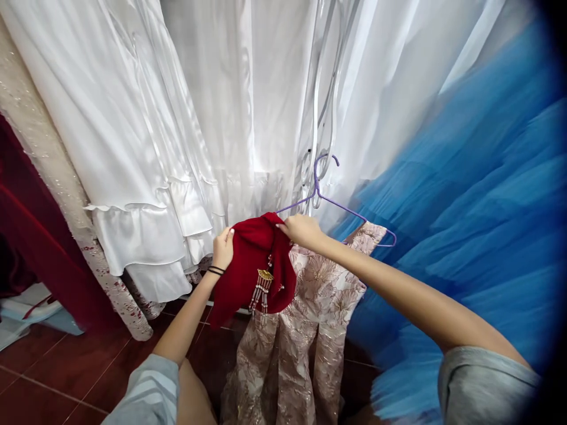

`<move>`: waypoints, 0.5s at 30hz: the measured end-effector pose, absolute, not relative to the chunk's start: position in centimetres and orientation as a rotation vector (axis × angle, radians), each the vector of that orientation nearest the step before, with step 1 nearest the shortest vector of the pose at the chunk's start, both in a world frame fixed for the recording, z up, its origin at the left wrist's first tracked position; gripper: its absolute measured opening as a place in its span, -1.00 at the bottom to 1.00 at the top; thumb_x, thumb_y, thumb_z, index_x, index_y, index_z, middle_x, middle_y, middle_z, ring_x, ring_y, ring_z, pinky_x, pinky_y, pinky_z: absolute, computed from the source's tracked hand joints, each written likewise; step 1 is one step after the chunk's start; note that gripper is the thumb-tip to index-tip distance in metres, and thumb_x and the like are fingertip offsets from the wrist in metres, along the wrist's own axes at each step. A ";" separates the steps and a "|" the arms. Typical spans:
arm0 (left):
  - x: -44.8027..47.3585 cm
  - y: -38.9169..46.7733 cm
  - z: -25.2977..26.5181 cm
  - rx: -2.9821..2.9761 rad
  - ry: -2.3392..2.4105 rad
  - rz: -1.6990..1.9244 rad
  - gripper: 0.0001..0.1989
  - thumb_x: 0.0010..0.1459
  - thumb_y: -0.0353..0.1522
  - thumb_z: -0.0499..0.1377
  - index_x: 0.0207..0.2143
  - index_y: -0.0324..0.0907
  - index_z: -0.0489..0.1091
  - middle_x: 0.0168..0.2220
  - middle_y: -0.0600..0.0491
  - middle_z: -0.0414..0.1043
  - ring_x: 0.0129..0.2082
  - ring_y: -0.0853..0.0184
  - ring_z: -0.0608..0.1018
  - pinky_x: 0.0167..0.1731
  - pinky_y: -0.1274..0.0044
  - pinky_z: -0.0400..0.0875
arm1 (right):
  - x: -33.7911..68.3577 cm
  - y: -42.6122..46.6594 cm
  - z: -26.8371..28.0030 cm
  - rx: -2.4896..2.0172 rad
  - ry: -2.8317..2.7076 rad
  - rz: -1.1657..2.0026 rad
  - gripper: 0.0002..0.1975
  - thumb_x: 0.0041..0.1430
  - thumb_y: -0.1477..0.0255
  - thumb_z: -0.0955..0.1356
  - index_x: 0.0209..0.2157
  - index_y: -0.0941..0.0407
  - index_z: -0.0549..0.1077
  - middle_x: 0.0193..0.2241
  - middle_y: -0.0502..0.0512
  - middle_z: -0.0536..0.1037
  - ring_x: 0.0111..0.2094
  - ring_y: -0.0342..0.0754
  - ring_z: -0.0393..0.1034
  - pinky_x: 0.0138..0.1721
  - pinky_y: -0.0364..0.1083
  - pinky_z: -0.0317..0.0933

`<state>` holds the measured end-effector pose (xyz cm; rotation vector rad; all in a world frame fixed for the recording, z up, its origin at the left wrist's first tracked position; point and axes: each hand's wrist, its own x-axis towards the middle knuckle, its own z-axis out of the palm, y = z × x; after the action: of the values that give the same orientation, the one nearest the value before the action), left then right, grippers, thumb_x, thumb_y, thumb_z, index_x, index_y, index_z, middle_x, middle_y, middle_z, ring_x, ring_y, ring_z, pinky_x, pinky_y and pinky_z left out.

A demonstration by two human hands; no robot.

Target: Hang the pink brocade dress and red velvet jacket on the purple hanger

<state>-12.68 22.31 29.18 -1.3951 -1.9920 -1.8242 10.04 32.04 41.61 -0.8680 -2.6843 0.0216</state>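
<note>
A dark red garment [252, 254] with a gold fan-shaped tassel ornament [263, 283] hangs between my hands. My left hand [222, 248] pinches its left edge, a black band round the wrist. With closed fingers, my right hand [301, 229] grips its upper right edge, near the purple hanger [341, 206]. Behind it, a pink and gold brocade dress [305, 330] hangs from that hanger by the strap on the right. The red cloth covers the dress's upper left part and the left arm of the hanger.
White satin dresses [119, 118] with ruffled hems hang at the left, beside a beaded cream garment [48, 130] and a dark red cloth [39, 236]. Blue tulle [478, 195] fills the right side. White metal bars [315, 112] rise behind the hanger. Dark red tiles [66, 378] cover the floor.
</note>
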 end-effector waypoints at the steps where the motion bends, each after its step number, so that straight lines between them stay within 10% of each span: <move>1: -13.6 22.4 30.0 -1.398 -1.979 -1.835 -0.47 0.26 0.00 -0.07 -0.20 -0.25 0.43 -0.28 -0.09 0.51 -0.18 0.17 0.51 -0.12 0.42 0.38 | 10.8 32.7 42.1 -0.890 -2.636 0.038 -0.61 0.29 0.25 0.27 -0.54 0.16 0.46 -0.53 0.20 0.49 -0.40 0.02 0.43 -0.36 -0.06 0.17; 8: -17.3 25.9 34.4 -1.741 -2.230 -1.960 -0.53 0.11 0.02 0.08 -0.45 -0.23 0.39 -0.50 0.04 0.41 -0.39 0.32 0.42 -0.34 0.52 0.33 | 13.4 36.8 43.3 -0.957 -2.183 0.728 -0.51 0.22 0.21 0.27 -0.73 0.09 0.14 -0.77 -0.06 0.17 -0.64 -0.19 0.05 -0.51 -0.13 -0.04; 15: -11.4 26.8 36.6 -1.790 -2.204 -1.704 -0.49 0.21 -0.01 -0.02 -0.25 -0.25 0.46 -0.25 -0.13 0.55 -0.28 0.23 0.50 -0.22 0.45 0.34 | 11.9 34.6 38.8 -0.975 -2.248 0.694 -0.50 0.18 0.21 0.33 -0.73 0.10 0.12 -0.74 -0.10 0.14 -0.61 -0.20 0.05 -0.52 -0.14 -0.12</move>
<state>-11.38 26.77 36.59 -1.7895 -2.2039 -1.7036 11.91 34.60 38.77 -0.9753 -2.2482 0.6938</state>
